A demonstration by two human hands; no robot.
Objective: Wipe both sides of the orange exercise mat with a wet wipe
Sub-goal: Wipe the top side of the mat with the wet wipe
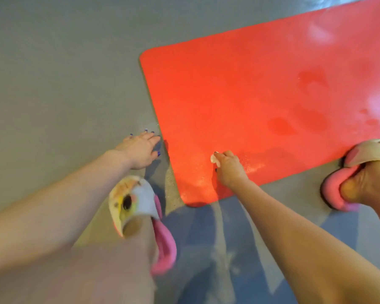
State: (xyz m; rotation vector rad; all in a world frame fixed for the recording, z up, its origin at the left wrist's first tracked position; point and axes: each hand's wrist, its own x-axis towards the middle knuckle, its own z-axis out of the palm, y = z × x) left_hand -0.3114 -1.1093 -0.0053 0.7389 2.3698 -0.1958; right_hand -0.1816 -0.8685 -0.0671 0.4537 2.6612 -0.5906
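The right hand (pixel 227 166) clutches the wet wipe (pixel 214 159) against the orange mat (pixel 261 102) to scrub, while the left hand (pixel 140 148) lies flat, fingers spread, on the floor (pixel 64 73) for support

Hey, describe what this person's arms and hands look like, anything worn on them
Both forearms are bare, with no sleeves, watch or bracelets in view. The left hand has dark blue polished fingernails. The right hand shows one dark nail near its fingertips; any rings are too blurred to tell.

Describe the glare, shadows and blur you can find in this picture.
Head view: pale glare washes the orange mat at its far right; the left hand casts a shadow on the floor; the near forearms blur; the right hand grips the wet wipe.
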